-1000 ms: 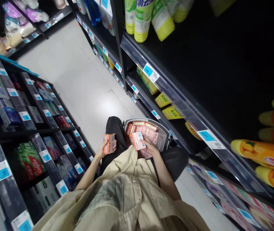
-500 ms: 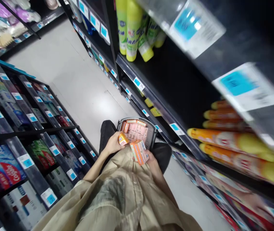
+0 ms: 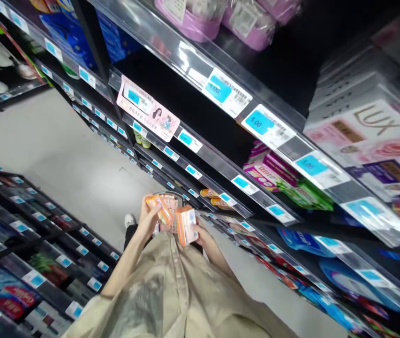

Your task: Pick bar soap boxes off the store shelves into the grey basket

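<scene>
My left hand [image 3: 146, 221] grips a small orange box [image 3: 160, 208], held up in front of my chest. Close beside it, my right hand [image 3: 205, 234] holds a stack of orange and white boxes [image 3: 186, 225]. Just beyond both hands lies a basket filled with more pink and orange boxes [image 3: 169, 207], mostly hidden by my hands. My beige shirt fills the bottom of the view.
A tall dark shelf unit runs along the right, with blue price tags [image 3: 259, 123], pink LUX soap boxes [image 3: 368, 134] and purple packs [image 3: 203, 19]. On the left stands a lower shelf with toothpaste boxes [image 3: 8, 293]. A pale floor aisle [image 3: 62, 159] lies between them.
The view has swung upward, so higher shelves with soap boxes now show. Both hands have risen with their boxes and come closer together above the basket.
</scene>
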{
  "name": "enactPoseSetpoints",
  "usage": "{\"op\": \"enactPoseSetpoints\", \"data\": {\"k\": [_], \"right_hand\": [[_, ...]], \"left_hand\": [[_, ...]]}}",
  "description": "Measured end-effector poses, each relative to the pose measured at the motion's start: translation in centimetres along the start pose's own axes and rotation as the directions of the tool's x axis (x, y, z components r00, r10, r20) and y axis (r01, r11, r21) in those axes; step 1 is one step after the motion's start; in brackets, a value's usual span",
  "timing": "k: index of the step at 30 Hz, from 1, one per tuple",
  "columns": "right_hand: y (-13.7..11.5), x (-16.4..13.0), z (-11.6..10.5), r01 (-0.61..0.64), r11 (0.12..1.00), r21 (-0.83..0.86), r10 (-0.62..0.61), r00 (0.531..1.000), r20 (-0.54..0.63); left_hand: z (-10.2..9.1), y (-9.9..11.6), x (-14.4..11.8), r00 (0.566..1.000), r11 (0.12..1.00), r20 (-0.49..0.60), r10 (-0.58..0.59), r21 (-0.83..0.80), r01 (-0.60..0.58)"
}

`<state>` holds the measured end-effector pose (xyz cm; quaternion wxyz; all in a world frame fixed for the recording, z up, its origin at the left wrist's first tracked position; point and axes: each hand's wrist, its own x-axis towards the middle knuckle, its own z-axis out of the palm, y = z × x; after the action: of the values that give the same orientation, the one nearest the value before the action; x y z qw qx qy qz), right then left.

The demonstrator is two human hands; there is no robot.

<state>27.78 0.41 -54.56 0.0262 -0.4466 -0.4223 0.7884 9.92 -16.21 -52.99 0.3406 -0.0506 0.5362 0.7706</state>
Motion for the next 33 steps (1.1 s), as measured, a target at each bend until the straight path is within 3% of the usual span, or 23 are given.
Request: {"op": "enactPoseSetpoints", "data": {"k": [3,7,12,15,17,23,27,33], "right_hand": [[-1.9,-2.0,1.6,0.098,0.995,-0.015,-0.098,0.995,-0.013],[-3.8,-3.5,3.8,0.266,0.963,-0.040,-0.266,0.964,-0.006],[-5.3,-4.1,5.5,0.406,0.892,-0.199,-0.417,0.909,-0.017],[-6.4,-4.9,6.3,0.461,0.781,-0.421,-0.514,0.857,-0.015],[-7.2,-5.7,6.8,0.474,0.680,-0.559,-0.561,0.828,0.020],[-8.1,-7.5,8.2,0.473,0.405,-0.783,-0.675,0.732,0.093],[-8.5,-7.6,8.2,0.504,0.421,-0.754,-0.708,0.702,0.074],[-8.4,-8.2,7.0,0.501,0.564,-0.656,-0.624,0.779,0.058]], "left_hand": [[1.9,2.1,-0.6,0.993,0.974,0.023,-0.119,-0.190,0.121],[2.2,2.3,-2.8,0.961,0.909,0.064,-0.269,-0.312,0.276],[1.2,0.9,-5.3,0.965,0.869,0.074,-0.252,-0.422,0.260],[0.1,0.9,-5.9,0.970,0.873,0.052,-0.239,-0.425,0.238],[-0.2,1.4,-6.1,0.970,0.868,0.102,-0.221,-0.433,0.243],[1.2,2.4,-5.9,0.946,0.862,0.269,-0.181,-0.420,0.284],[1.2,1.9,-5.1,0.925,0.896,0.319,-0.205,-0.319,0.308],[0.5,0.3,-5.2,0.914,0.903,0.303,-0.271,-0.249,0.350]]}}
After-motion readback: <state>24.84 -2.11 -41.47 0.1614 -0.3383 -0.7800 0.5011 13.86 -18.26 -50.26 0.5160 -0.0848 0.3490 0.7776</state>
